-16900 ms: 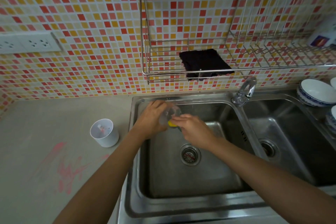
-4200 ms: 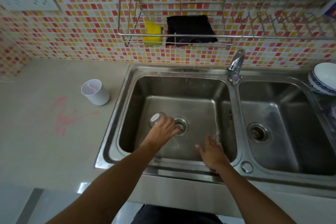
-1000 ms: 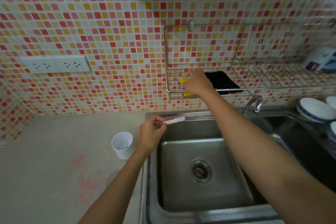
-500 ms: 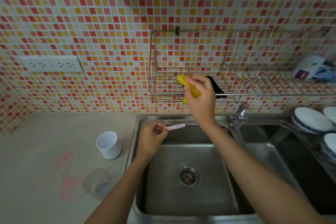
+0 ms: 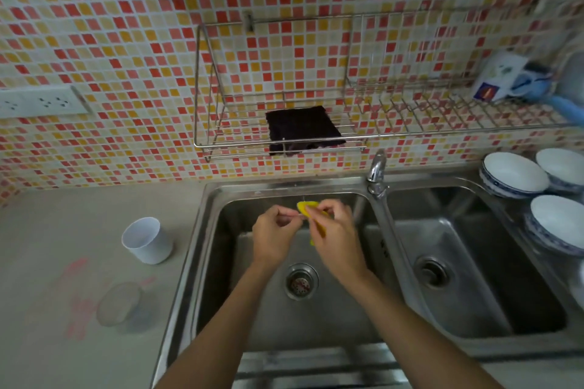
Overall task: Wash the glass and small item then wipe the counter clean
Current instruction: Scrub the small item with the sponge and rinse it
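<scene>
Both hands are together over the left sink basin [image 5: 319, 319]. My left hand [image 5: 274, 235] pinches a small thin pink-white item, mostly hidden between the fingers. My right hand [image 5: 336, 235] grips a yellow sponge [image 5: 306, 208] and presses it against that item. A clear glass [image 5: 119, 303] stands on the grey counter [image 5: 63, 230] left of the sink, on top of pink smears [image 5: 76, 271]. A white cup [image 5: 147, 240] sits on the counter a little farther back.
A wire rack [image 5: 284, 142] on the tiled wall holds a dark cloth [image 5: 301, 128]; a white and blue bottle [image 5: 505, 77] lies on its right part. The tap [image 5: 376, 172] stands between the two basins. Blue-rimmed white bowls [image 5: 515, 174] sit at the right.
My right hand has brought the yellow sponge down from the rack to the small item in my left hand over the sink. The view has tilted down.
</scene>
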Tool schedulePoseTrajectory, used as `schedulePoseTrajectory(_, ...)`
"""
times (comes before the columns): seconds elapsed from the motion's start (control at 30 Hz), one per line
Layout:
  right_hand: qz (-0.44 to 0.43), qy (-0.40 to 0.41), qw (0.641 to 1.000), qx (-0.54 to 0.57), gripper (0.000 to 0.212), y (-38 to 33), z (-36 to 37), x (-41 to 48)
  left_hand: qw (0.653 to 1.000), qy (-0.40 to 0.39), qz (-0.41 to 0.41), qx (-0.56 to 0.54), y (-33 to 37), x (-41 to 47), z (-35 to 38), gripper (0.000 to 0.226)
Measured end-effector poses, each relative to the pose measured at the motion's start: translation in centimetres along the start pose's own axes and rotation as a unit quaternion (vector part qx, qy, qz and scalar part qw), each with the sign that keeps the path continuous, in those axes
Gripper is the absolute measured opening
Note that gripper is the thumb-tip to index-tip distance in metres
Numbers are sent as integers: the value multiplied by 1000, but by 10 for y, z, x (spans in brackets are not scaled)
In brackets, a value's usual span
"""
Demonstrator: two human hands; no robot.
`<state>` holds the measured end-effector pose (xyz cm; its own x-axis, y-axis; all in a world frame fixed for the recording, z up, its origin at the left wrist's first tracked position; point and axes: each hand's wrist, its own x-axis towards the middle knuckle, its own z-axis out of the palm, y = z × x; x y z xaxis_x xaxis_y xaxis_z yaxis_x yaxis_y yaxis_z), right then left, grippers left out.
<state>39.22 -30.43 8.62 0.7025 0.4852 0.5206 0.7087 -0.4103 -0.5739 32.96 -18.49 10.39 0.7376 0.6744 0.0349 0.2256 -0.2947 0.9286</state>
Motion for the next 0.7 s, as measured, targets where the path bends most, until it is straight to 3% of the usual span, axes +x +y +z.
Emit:
schedulePoseTrajectory(0.13, 69, 22, 997, 15, 28, 21, -3, -1, 999, 28, -27, 3, 3, -6, 16, 6)
schedulePoseTrajectory(0.27, 8, -17, 1000, 6, 32, 10, -2, -13, 999, 31, -30, 0, 4, -10, 21, 11)
schedulePoseTrajectory(0.4, 79, -4, 996, 38, 32, 21, 0, -12, 998, 42, -30, 24, 5, -14, 24, 7)
schedulePoseTrajectory(0.53, 12, -23, 1000, 14, 37, 7, -7, -19, 998, 46, -34, 15, 3, -12, 25, 11)
schedulePoseTrajectory(0.7, 41, -27, 998, 24, 34, 26, -7, -13, 996, 58, -66, -12, 2, -6, 29, 8)
